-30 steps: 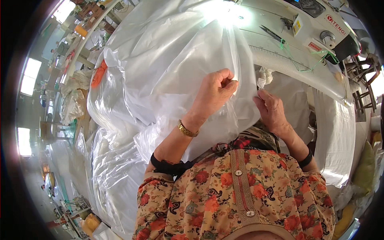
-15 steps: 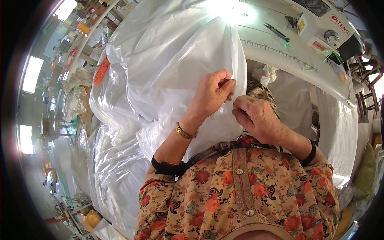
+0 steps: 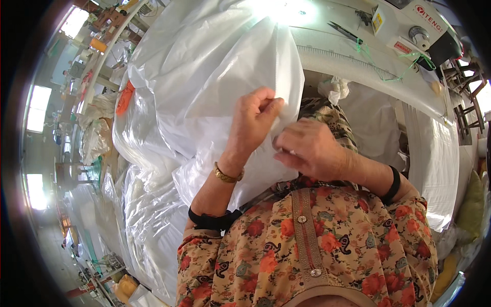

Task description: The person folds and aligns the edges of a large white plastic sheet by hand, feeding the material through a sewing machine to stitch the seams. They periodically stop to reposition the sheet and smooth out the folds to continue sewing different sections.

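Note:
A large, glossy white plastic sheet (image 3: 220, 66) spreads in folds from the bright lamp spot at the top down to my lap. Its hemmed edge runs downward between my hands. My left hand (image 3: 254, 120), with a gold watch on the wrist, pinches this edge between thumb and curled fingers. Lower and to the right, my right hand (image 3: 314, 148) is closed over the same edge, its fingertips slightly blurred. A bit of white shows between its fingers, though most of its grip is hidden.
A white sewing machine (image 3: 409, 28) stands at the upper right on a pale table (image 3: 378, 89). Thread snips (image 3: 345, 32) and green thread (image 3: 376, 61) lie on it near a printed ruler scale. An orange bundle (image 3: 124, 98) rests at the sheet's left side. Stools (image 3: 468, 97) stand far right.
Both hands have shifted left, drawing the sheet's edge along. The right hand's fingers have curled in more, and the sheet's edge has swung left below the lamp.

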Motion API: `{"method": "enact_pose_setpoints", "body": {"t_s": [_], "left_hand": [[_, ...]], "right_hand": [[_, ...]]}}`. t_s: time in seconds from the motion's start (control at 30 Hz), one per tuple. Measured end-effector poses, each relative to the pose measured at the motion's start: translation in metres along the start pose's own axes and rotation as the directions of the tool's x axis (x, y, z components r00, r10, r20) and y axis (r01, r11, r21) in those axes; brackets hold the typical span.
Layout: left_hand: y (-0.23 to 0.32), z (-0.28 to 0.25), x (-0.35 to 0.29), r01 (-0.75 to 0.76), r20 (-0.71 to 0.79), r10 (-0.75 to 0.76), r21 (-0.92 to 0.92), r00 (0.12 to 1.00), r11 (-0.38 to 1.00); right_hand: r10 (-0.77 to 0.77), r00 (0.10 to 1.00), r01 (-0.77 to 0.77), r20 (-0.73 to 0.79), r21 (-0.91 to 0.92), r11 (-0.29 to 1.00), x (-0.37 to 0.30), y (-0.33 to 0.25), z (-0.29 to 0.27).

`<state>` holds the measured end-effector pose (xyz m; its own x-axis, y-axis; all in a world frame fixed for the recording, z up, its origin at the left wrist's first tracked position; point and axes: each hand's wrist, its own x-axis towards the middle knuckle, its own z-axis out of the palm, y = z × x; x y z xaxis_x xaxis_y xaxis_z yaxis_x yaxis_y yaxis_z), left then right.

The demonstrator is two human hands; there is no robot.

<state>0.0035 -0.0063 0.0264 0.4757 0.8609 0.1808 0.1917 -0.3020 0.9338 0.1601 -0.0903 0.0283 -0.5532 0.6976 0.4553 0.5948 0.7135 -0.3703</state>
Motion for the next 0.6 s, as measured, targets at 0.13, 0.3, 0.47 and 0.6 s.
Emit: {"method": "enact_pose_setpoints", "body": {"t_s": [0.13,0.3,0.47,0.6], "left_hand": [[0.023,-0.034,0.005,-0.133,-0.079,0.158,0.257,0.984,0.957],[0.083,-0.053,0.036,-0.253,0.044,0.271,0.523,0.962,0.814],[0.097,-0.03,0.037,-0.43,0.37,0.235,0.639,0.899,0.638],[0.048,-0.022,0.018,-0.418,0.393,0.175,0.71,0.903,0.566]], "right_hand": [[0.717,0.601,-0.23,-0.354,0.782,0.579,-0.001,0.05,0.018],[0.717,0.697,-0.344,0.021,0.887,0.308,0.077,0.084,0.055],[0.603,0.794,-0.266,-0.076,0.849,0.457,0.073,0.076,0.075],[0.48,0.869,-0.211,-0.118,0.789,0.576,0.062,0.059,0.103]]}}
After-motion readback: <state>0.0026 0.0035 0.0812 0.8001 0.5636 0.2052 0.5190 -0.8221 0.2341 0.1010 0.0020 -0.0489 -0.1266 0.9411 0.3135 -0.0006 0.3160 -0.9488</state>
